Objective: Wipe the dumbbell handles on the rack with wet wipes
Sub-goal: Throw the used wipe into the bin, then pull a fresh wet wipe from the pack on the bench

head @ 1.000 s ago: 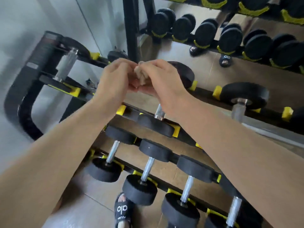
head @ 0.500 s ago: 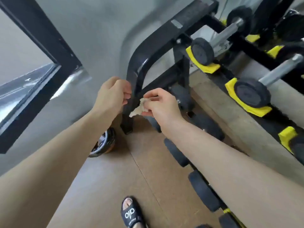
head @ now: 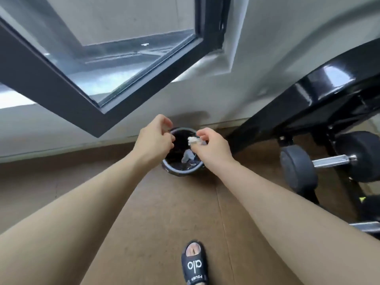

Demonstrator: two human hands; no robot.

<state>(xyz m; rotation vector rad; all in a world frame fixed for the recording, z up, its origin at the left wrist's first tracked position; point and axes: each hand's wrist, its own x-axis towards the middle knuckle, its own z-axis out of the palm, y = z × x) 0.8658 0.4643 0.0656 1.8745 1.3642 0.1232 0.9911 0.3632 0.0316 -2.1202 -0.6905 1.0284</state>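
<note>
My right hand [head: 213,148] pinches a crumpled white wet wipe [head: 192,140] between thumb and fingers, right above a small black bin [head: 181,170] on the floor by the wall. A pale scrap [head: 187,156] lies inside the bin. My left hand [head: 156,138] hovers beside it over the bin's left rim, fingers loosely curled, holding nothing. The black dumbbell rack frame [head: 320,89] rises at the right. One dumbbell [head: 333,160] with a steel handle sits low on it.
A black-framed window [head: 102,64] fills the upper left above a white wall. The floor is brown board. My foot in a black slide sandal [head: 194,264] stands at the bottom centre. Another steel handle [head: 366,226] pokes in at the right edge.
My view swung left from the rack to the wall and floor. Both hands moved over the bin and parted; the wipe stays in my right hand.
</note>
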